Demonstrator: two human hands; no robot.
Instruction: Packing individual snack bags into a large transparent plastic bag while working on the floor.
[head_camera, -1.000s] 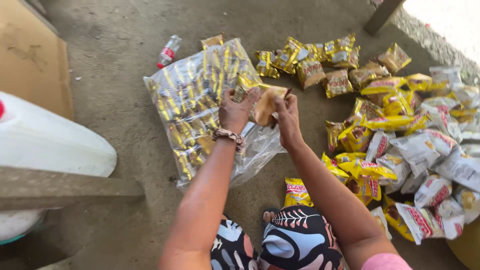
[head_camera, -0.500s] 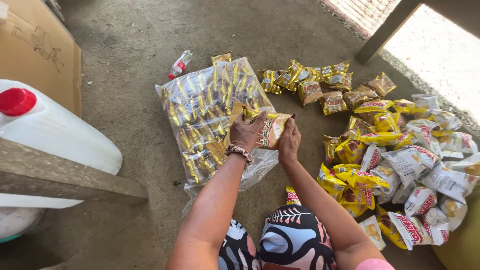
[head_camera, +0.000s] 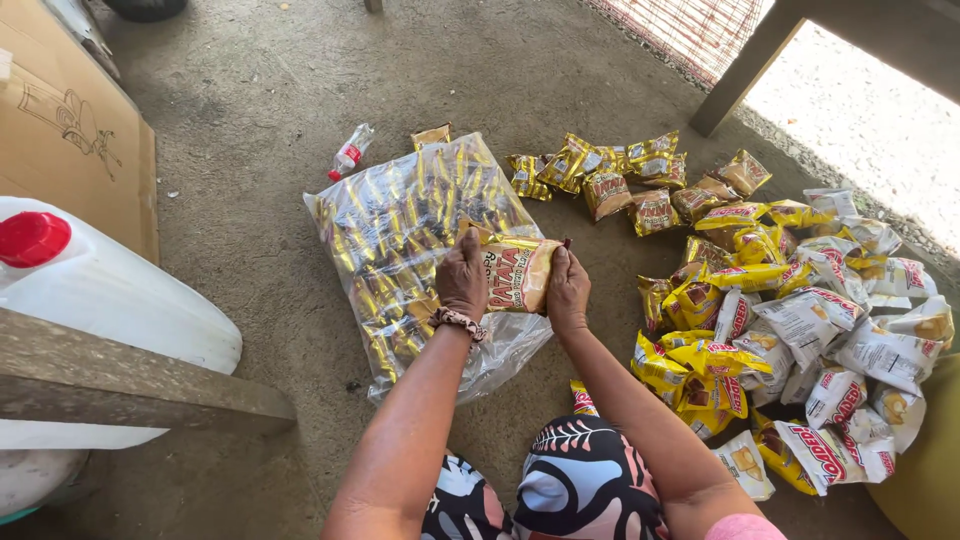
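Observation:
My left hand (head_camera: 462, 277) and my right hand (head_camera: 568, 290) both grip one gold and red snack packet (head_camera: 515, 272), held between them just above a large clear plastic bag (head_camera: 400, 230). That bag lies on the concrete floor and is packed with several small gold packets. A beaded bracelet circles my left wrist. To my right spreads a heap of loose yellow and white snack packets (head_camera: 790, 320).
A white plastic jug with a red cap (head_camera: 90, 290) stands at the left behind a wooden plank (head_camera: 130, 385). Cardboard (head_camera: 70, 130) leans at the far left. A small plastic bottle (head_camera: 348, 153) lies beyond the bag. A wooden post (head_camera: 745, 62) rises at the upper right.
My view has shifted, so the bag and heap sit further right and lower in frame. Both hands stay on the packet, which now lies flatter between them, its front showing.

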